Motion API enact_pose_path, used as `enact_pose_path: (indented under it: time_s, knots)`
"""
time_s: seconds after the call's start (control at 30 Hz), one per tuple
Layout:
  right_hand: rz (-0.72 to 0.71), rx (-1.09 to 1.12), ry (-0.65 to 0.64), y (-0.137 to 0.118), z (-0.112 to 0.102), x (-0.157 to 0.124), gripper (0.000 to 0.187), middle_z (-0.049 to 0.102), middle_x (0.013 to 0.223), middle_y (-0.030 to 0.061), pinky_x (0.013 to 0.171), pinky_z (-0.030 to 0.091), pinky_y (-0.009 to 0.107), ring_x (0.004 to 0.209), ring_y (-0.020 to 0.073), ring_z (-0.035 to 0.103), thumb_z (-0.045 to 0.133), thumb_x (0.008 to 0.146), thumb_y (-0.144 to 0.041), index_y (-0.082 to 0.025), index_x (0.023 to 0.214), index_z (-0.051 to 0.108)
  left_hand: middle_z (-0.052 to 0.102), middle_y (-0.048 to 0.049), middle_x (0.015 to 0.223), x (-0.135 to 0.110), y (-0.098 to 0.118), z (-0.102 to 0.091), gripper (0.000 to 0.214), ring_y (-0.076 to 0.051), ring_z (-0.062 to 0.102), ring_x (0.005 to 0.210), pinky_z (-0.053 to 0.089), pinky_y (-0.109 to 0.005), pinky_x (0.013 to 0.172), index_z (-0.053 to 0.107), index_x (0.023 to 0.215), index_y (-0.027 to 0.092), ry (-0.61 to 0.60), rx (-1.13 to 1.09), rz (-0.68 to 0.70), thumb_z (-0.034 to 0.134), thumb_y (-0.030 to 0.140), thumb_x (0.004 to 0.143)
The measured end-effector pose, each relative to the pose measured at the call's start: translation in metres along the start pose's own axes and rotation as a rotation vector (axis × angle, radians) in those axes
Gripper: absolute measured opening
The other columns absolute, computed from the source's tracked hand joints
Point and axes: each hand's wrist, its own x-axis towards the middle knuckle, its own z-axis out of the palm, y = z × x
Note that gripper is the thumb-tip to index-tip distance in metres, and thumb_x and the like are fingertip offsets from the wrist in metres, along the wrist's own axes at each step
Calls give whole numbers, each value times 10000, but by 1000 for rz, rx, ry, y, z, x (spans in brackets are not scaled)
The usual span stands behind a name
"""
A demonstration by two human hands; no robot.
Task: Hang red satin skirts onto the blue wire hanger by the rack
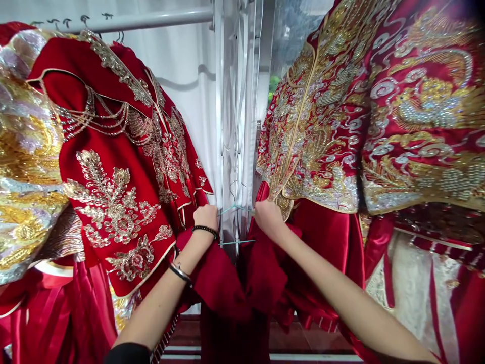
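Note:
My left hand (205, 220) is closed at the left end of a thin teal wire hanger (238, 242), gripping one shoulder of a plain dark red garment (220, 283). My right hand (268, 220) is closed on the opposite shoulder, near the hanger's right end. Between my hands the garment's neck gapes wide, and its body hangs straight down. The hanger's hook points up in front of a white metal post. My fingertips are turned away, so their exact hold on cloth and wire is hidden.
Close on the left hangs a red jacket (125, 212) with beaded flowers and bead strands. Gold-embroidered red jackets (322, 131) hang on the right above red satin skirts. A white rail (151, 20) with hooks meets the white post (227, 101); white curtain hangs behind.

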Motion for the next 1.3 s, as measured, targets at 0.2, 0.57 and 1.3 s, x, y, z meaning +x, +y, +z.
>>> enact_pose_path:
  time_s: [0.2,0.57,1.3]
  knots:
    - [206,119,125,-19,34,-25,246,639,747,154,567,469,283,702,239,642,327,830,-103,-75,966,530,620,-165,795,-37,9,16,314,-255,625,765,464,-313,601,579,934,79,98,-21,-55,298,51,798]
    - [-109,594,345,63,88,-2,337,591,888,70,849,436,366,889,209,557,520,783,-293,-202,1102,576,628,-47,816,-32,-59,39,420,-174,585,780,459,-273,747,569,1135,160,71,-426,260,504,382,784]
    - [81,582,275,38,98,-17,543,642,978,88,848,386,413,959,265,562,460,720,-617,-187,1037,551,658,-12,1002,-8,-55,100,432,-226,595,903,421,-343,819,561,1037,259,310,-455,84,443,575,766]
